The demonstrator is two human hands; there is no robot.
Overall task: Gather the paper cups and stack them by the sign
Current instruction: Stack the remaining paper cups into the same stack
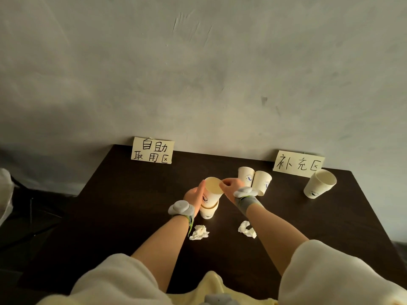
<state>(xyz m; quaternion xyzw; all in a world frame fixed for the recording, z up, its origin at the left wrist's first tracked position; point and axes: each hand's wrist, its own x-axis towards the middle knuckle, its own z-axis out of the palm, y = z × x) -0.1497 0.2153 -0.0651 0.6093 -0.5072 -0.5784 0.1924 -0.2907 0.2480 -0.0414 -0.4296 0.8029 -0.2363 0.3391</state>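
Note:
A white paper cup [211, 190] with a blue logo sits nested in a lower cup [208, 211] at the middle of the dark table [123, 194]. My left hand [195, 193] grips the side of this stack. My right hand [231, 187] pinches the top cup's rim from the right. Two more cups [255, 179] stand touching just behind my right hand. Another stack of cups [319, 183] leans at the right, below the right paper sign [298, 164]. A second handwritten sign [152, 150] leans on the wall at the back left.
Two crumpled white tissues [199, 232] [247, 229] lie on the table near my forearms. A grey wall rises directly behind the table. The table's left edge drops to a dark floor with a pale object [4, 190] at far left.

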